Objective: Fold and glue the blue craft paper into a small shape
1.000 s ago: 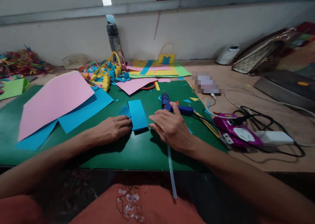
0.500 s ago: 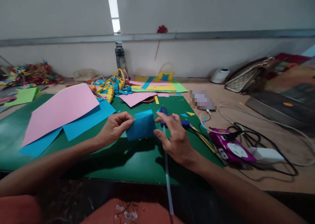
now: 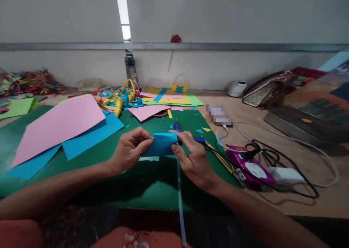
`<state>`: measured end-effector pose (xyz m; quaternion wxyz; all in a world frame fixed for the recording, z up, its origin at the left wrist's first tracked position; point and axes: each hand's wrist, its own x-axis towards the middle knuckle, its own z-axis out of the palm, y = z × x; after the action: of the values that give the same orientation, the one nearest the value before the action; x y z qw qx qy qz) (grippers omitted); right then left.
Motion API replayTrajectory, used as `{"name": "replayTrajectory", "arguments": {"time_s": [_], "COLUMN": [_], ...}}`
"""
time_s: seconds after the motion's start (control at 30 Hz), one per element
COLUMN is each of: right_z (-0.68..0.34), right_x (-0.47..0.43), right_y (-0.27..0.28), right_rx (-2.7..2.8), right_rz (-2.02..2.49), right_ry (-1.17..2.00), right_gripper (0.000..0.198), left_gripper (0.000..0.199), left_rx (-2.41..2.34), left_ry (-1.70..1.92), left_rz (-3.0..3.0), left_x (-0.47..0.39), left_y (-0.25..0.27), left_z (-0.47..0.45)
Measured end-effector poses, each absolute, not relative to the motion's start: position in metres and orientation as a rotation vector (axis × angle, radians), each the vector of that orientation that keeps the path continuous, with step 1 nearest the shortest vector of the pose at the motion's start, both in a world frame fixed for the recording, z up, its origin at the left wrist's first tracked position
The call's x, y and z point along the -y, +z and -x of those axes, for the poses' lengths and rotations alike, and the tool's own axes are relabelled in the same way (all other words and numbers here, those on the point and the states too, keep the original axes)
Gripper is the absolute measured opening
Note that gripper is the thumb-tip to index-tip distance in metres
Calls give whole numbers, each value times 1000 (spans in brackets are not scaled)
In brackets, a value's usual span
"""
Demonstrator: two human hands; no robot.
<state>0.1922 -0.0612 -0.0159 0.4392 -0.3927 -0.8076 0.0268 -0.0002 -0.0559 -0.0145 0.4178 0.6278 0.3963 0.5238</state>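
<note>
A small piece of folded blue paper [image 3: 163,143] is held up above the green mat [image 3: 109,191]. My left hand [image 3: 132,146] pinches its left side between thumb and fingers. On the right side my right hand [image 3: 192,155] grips it, thumb in front and fingers along the top edge. Just behind the right hand lies a blue glue gun [image 3: 177,126], partly hidden. A long translucent glue stick [image 3: 180,200] runs from it down past the mat's front edge.
Large pink [image 3: 62,121] and blue sheets [image 3: 92,137] lie to the left. Behind are yellow-and-blue paper baskets [image 3: 120,101] and scissors with red handles [image 3: 161,113]. On the right stand a purple power strip [image 3: 249,166] with cables, a phone [image 3: 219,115] and bags [image 3: 268,90].
The right hand has closed onto the right side of the blue paper, where its fingers were apart before. The paper's top edge now faces me more squarely. The view has shifted slightly.
</note>
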Motion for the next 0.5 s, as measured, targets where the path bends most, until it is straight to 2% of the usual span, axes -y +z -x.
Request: {"name": "replayTrajectory", "arguments": {"time_s": [0.23, 0.5], "right_z": [-191, -191], "right_x": [66, 64], "right_y": [-14, -19], "right_rx": [2052, 2103], "right_rz": [965, 983], "right_ry": [124, 119], "right_gripper": [31, 36], "left_gripper": [19, 15], "left_rx": [-1007, -1032], "left_ry": [1352, 1452], "left_rz": [-1504, -1751], "left_x": [57, 68], "left_y": [-14, -13], "left_z": [1, 3]}}
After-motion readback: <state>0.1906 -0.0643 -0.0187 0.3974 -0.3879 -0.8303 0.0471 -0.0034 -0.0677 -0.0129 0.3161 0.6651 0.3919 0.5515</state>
